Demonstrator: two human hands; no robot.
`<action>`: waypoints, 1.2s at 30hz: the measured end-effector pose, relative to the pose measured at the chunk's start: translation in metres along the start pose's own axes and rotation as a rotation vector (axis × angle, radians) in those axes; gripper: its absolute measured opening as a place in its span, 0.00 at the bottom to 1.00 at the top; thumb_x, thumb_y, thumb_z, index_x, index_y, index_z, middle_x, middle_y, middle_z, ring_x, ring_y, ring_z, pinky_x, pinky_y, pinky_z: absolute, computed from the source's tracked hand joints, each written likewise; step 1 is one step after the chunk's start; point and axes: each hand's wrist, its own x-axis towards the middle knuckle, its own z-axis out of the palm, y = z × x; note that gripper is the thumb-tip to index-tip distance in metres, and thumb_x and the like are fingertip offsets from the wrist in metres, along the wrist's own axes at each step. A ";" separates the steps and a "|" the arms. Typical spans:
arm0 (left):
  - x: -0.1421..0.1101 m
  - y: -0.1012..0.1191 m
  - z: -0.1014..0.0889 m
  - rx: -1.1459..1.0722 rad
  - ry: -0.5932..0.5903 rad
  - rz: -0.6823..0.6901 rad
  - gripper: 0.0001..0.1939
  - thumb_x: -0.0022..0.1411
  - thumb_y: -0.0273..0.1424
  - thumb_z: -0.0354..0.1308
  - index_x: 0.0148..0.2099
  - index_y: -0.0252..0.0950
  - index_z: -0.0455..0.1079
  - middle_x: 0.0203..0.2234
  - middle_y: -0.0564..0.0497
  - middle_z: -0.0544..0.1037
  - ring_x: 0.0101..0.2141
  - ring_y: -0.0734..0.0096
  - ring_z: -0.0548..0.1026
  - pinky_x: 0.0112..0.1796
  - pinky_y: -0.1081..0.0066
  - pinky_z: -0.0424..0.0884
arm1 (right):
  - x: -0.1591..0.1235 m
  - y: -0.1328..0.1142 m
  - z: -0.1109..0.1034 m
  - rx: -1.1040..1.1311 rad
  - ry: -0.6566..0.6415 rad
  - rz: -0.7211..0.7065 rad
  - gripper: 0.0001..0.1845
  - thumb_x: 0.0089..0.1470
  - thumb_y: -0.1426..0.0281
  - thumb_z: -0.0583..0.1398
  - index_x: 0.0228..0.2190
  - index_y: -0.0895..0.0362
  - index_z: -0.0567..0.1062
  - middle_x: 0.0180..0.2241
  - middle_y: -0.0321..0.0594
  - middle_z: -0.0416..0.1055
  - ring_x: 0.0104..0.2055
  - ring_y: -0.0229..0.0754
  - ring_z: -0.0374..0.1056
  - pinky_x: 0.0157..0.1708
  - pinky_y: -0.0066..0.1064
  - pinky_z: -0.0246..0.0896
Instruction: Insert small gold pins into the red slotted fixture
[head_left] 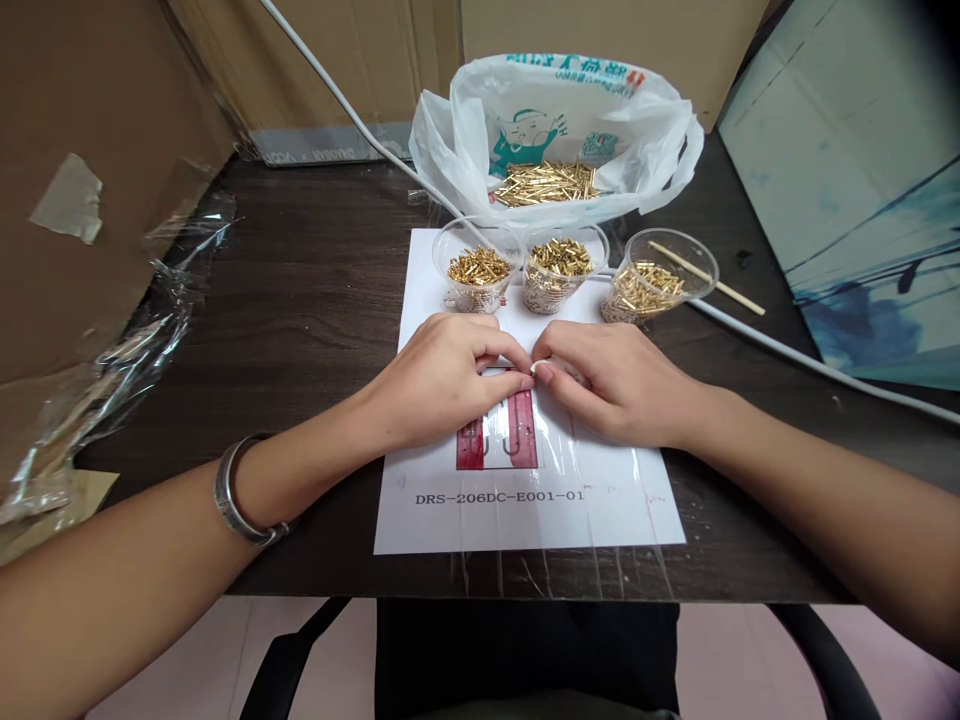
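Over the printed sheet (420,520), my left hand (442,380) and my right hand (630,385) meet fingertip to fingertip. Thumb and forefinger of the left are pinched together; whatever lies between them is too small to name. A small whitish piece (537,368) shows at the pinched fingers of my right hand, mostly covered by them. Just beyond the hands stand three clear plastic cups holding small brass-coloured metal pieces: a left cup (480,295), a middle cup (551,293) and a right cup (637,300), which leans.
Behind the cups, a white plastic bag (450,150) lies open with many brass-coloured pins (547,183) inside. A wooden stick (739,298) rests across the right cup. A white cable (825,368) crosses the dark table (300,240). Cardboard (97,180) stands at left, a patterned panel (862,200) at right.
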 end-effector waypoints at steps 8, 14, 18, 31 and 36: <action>-0.001 0.003 0.000 -0.025 -0.047 -0.079 0.06 0.58 0.31 0.62 0.33 0.38 0.80 0.12 0.59 0.58 0.18 0.79 0.55 0.24 0.73 0.54 | -0.001 0.000 0.000 -0.013 -0.002 0.008 0.14 0.62 0.63 0.49 0.33 0.57 0.69 0.28 0.36 0.67 0.28 0.37 0.60 0.28 0.32 0.43; 0.000 0.003 -0.001 -0.012 -0.059 -0.070 0.06 0.58 0.31 0.61 0.32 0.37 0.80 0.12 0.58 0.57 0.18 0.79 0.55 0.25 0.72 0.54 | 0.000 0.001 0.000 -0.003 0.013 0.005 0.13 0.62 0.64 0.50 0.32 0.57 0.69 0.27 0.35 0.65 0.27 0.35 0.58 0.28 0.31 0.43; 0.000 0.003 -0.002 -0.005 -0.073 -0.080 0.06 0.58 0.31 0.61 0.32 0.37 0.80 0.13 0.59 0.57 0.18 0.80 0.56 0.25 0.73 0.54 | 0.000 0.000 0.000 0.003 0.018 0.007 0.12 0.61 0.64 0.50 0.32 0.58 0.68 0.26 0.34 0.65 0.26 0.35 0.57 0.28 0.31 0.43; 0.001 0.002 -0.003 -0.003 -0.082 -0.097 0.06 0.58 0.33 0.62 0.32 0.38 0.81 0.12 0.59 0.58 0.18 0.81 0.55 0.24 0.73 0.53 | 0.000 0.000 0.000 0.012 -0.002 0.016 0.14 0.62 0.64 0.49 0.31 0.58 0.68 0.26 0.35 0.66 0.27 0.36 0.58 0.28 0.32 0.42; 0.000 0.001 -0.002 -0.020 -0.073 -0.062 0.07 0.58 0.33 0.63 0.33 0.38 0.81 0.16 0.55 0.71 0.20 0.78 0.65 0.24 0.74 0.57 | 0.001 0.001 -0.002 0.022 -0.015 0.021 0.16 0.63 0.63 0.48 0.32 0.58 0.68 0.28 0.37 0.67 0.28 0.37 0.61 0.29 0.32 0.43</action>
